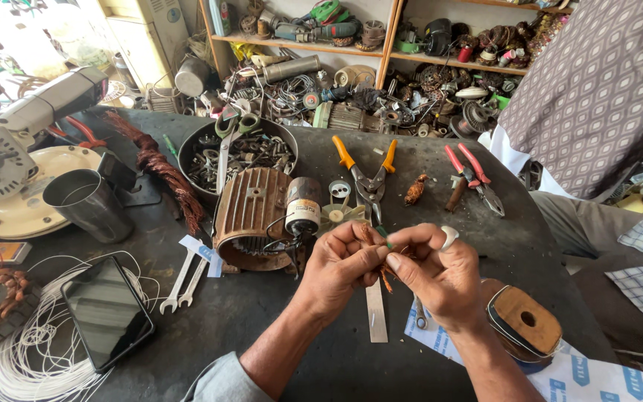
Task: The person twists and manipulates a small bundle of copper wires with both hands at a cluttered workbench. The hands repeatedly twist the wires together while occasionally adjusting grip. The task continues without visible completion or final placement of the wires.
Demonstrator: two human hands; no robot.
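Note:
Over the middle of the dark round table (262, 313), my left hand (340, 264) and my right hand (433, 272) meet, fingertips pinched together on a small bundle of copper wire strands (385, 277) with a bit of green at the top. A ring sits on a finger of my right hand. A flat metal strip (376, 309) lies on the table just below my hands. The brown finned motor housing (249, 216) with a capacitor (304, 207) stands just left of my left hand.
Orange-handled snips (367, 175), red-handled pliers (474, 177), a bowl of metal parts (240, 152), a steel cup (89, 203), a phone (106, 311) on white wire coils, two spanners (185, 279) and a wooden spool (526, 324) surround my hands. A person in a patterned shirt (597, 82) sits at right.

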